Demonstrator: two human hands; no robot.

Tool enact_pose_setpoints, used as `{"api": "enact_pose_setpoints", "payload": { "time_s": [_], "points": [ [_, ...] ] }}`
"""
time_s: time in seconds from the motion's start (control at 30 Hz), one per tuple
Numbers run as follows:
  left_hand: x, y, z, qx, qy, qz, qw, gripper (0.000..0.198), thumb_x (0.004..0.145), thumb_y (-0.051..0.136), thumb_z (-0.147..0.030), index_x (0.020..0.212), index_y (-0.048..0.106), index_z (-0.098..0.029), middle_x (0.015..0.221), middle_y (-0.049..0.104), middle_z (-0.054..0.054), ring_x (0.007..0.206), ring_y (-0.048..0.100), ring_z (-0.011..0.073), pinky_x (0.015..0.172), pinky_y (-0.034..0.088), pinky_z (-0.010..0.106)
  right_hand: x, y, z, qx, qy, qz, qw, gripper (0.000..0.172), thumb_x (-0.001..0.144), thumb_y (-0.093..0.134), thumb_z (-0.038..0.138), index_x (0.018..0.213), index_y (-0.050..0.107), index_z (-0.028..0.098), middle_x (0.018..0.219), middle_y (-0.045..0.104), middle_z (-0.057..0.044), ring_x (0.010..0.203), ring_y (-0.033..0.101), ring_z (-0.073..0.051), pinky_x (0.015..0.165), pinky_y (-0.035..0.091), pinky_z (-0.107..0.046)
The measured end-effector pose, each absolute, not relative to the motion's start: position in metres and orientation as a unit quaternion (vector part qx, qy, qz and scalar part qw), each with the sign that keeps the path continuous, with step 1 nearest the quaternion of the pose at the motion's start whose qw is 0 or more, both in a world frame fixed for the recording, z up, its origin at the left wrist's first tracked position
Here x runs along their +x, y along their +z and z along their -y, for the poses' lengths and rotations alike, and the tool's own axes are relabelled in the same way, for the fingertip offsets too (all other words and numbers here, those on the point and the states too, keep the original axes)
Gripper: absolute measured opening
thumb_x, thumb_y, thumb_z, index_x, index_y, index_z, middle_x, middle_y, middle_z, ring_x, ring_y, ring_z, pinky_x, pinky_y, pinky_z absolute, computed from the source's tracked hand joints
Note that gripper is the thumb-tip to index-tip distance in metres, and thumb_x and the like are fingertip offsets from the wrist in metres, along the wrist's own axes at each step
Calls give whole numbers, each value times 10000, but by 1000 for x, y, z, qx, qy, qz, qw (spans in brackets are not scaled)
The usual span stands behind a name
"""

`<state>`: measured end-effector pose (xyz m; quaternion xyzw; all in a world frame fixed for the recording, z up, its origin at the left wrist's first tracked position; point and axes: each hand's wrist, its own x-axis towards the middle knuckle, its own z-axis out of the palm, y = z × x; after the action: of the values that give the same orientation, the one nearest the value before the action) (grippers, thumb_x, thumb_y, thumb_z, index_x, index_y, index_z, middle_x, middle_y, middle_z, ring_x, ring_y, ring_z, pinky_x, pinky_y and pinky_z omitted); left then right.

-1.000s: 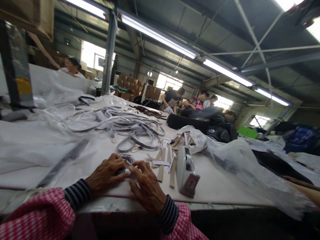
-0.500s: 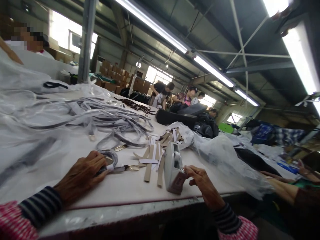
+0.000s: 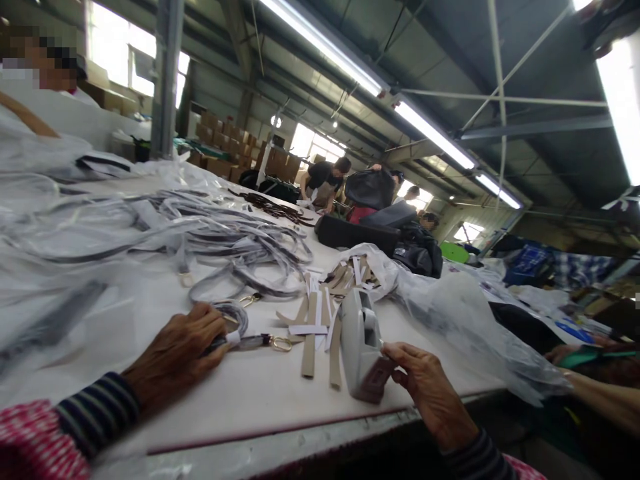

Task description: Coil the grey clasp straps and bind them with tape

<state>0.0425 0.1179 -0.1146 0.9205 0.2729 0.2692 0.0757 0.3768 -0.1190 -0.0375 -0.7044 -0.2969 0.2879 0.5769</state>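
My left hand (image 3: 180,350) is closed on a coiled strap (image 3: 241,319), grey in its clear wrapping, resting on the table. From the coil a short end runs right to a gold-coloured snap hook (image 3: 281,343). At the front of a grey tape dispenser (image 3: 356,347), my right hand (image 3: 433,383) pinches at the cutting edge with thumb and forefinger; a tape end there is too small to make out clearly. Beige and white strips (image 3: 311,333) lie between the coil and the dispenser.
More wrapped straps (image 3: 215,233) are heaped at the left back. Behind the dispenser a clear plastic bag (image 3: 383,270) holds beige strips. Black bags (image 3: 360,233) lie farther back. A co-worker's forearm (image 3: 600,397) reaches in at right. The table edge (image 3: 280,433) runs close in front.
My view has shifted a little, so the table things sit slightly farther right. Both hands keep their places at the coil and the dispenser. In the back, a person now holds up a black bag.
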Motion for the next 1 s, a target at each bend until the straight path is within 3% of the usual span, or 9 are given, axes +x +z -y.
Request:
{"api": "enact_pose_setpoints", "payload": {
  "time_s": [0.23, 0.4, 0.53, 0.83, 1.0],
  "points": [
    [38, -116, -122, 918, 264, -275, 107, 229, 910, 506, -387, 818, 642, -228, 932, 655, 58, 864, 590, 268, 752, 426, 385, 360, -32, 130, -661, 229, 243, 672, 241, 654, 835, 390, 709, 717, 188, 857, 639, -33, 833, 549, -177, 704, 466, -261],
    [38, -126, -131, 920, 260, -273, 110, 297, 911, 468, -458, 854, 654, -234, 914, 669, 34, 881, 582, 268, 755, 420, 377, 334, -37, 133, -676, 163, 206, 688, 249, 649, 817, 378, 760, 698, 189, 875, 619, -18, 788, 517, -148, 615, 437, -221],
    [38, -128, -133, 916, 263, -279, 120, 281, 894, 455, -450, 865, 655, -255, 941, 676, 44, 932, 586, 292, 778, 413, 400, 323, -35, 133, -696, 112, 197, 681, 251, 640, 798, 377, 730, 668, 183, 776, 579, 4, 715, 488, -121, 554, 408, -189],
    [40, -114, -129, 895, 290, -294, 168, 316, 825, 467, -500, 796, 655, -248, 884, 685, 62, 949, 590, 315, 790, 439, 412, 324, -61, 137, -701, 202, 201, 654, 441, 585, 819, 515, 660, 554, 170, 576, 529, 43, 440, 374, -38, 389, 237, -155],
    [40, -117, -134, 875, 325, -301, 196, 295, 823, 513, -507, 819, 646, -244, 901, 675, 91, 991, 568, 322, 799, 448, 404, 332, -75, 153, -732, 187, 208, 622, 414, 537, 854, 447, 594, 564, 157, 499, 513, 44, 405, 383, -45, 360, 230, -153]
  ]
}}
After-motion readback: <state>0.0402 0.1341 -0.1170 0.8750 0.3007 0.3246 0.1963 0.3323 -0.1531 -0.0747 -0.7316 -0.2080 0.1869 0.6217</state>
